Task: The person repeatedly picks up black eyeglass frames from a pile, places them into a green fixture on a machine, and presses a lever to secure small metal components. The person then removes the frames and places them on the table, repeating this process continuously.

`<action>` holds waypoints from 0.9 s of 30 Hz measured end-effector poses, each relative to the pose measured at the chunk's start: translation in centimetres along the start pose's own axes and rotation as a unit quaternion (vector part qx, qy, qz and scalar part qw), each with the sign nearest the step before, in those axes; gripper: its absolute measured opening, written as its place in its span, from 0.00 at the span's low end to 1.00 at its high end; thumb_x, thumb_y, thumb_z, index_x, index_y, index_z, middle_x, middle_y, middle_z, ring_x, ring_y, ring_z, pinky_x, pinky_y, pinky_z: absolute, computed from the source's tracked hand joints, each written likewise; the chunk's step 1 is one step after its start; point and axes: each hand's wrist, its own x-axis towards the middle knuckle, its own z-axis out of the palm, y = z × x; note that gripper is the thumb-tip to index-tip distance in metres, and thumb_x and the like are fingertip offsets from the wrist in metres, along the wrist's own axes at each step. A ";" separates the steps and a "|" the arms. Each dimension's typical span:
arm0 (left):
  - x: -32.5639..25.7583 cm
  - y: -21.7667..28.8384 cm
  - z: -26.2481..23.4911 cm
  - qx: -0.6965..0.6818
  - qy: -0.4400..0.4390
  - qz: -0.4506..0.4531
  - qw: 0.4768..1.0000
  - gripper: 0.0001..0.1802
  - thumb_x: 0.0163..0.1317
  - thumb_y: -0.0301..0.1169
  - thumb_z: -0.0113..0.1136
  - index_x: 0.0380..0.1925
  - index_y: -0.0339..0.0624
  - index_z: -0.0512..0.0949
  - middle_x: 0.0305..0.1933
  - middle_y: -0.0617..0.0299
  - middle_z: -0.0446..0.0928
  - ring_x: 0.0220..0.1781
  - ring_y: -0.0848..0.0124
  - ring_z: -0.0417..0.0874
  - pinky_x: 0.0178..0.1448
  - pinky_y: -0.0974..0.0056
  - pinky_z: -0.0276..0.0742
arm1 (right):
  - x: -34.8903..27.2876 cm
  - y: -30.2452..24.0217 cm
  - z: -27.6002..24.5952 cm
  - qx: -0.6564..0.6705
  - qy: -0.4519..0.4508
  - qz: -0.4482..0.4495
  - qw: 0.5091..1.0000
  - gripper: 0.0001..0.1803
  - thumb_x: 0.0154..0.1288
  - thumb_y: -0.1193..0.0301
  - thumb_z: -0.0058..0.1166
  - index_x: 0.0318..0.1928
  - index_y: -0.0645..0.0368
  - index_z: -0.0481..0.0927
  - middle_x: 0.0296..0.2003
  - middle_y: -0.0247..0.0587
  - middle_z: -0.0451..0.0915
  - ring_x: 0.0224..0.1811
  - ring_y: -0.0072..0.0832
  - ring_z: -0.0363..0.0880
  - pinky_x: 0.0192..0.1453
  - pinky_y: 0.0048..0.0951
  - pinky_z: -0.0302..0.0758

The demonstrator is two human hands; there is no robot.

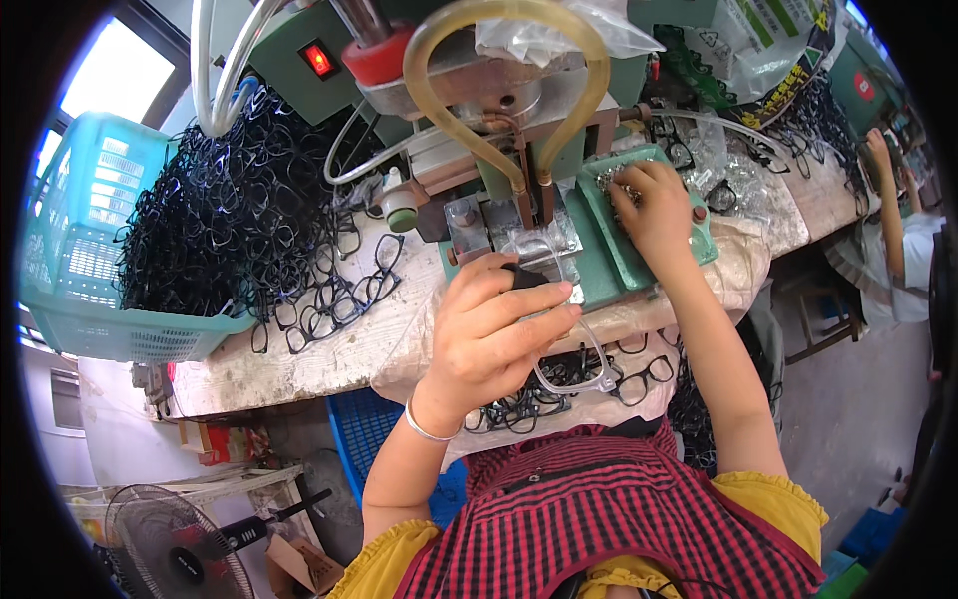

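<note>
My left hand (pixel 494 324) grips a clear plastic glasses frame (pixel 559 299), pressing its upper part against the metal jig of a green bench machine (pixel 499 190); the frame's lower rim hangs toward me. My right hand (pixel 654 205) reaches into a green tray (pixel 639 255) on the machine's right side, fingertips on a heap of small metal parts (pixel 609 180). A yellowish hose (pixel 499 60) loops over the machine head.
A turquoise basket (pixel 90 250) at the left spills a big pile of black glasses frames (pixel 239 210) onto the worn bench. More black frames lie in my lap (pixel 559 394). Another person (pixel 898 220) sits at the far right. A fan (pixel 180 554) stands below left.
</note>
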 end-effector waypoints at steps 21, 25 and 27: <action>-13.9 -9.5 -11.1 0.343 -0.091 -0.319 0.879 0.17 0.51 0.30 0.72 0.42 0.44 0.82 0.70 0.52 0.70 0.69 0.47 0.68 0.74 0.44 0.56 | -2.2 1.8 1.4 0.325 0.120 0.156 0.925 0.07 0.69 0.75 0.56 0.44 0.60 0.84 0.39 0.35 0.84 0.41 0.22 0.80 0.50 0.23 0.75; -21.6 -15.1 -8.2 0.273 -0.026 -0.409 0.870 0.08 0.59 0.26 0.63 0.39 0.37 0.80 0.60 0.42 0.77 0.61 0.44 0.75 0.66 0.46 0.68 | -0.4 -1.9 -0.6 0.407 0.066 0.310 0.857 0.09 0.64 0.71 0.64 0.42 0.61 0.86 0.35 0.38 0.85 0.37 0.23 0.81 0.44 0.26 0.76; -20.6 -14.3 -6.5 0.296 -0.032 -0.371 0.880 0.06 0.61 0.25 0.62 0.37 0.36 0.80 0.57 0.43 0.79 0.59 0.47 0.77 0.62 0.49 0.70 | -2.5 -1.2 -2.5 0.343 0.071 0.266 0.898 0.09 0.61 0.72 0.63 0.42 0.59 0.86 0.37 0.44 0.85 0.40 0.32 0.83 0.47 0.29 0.77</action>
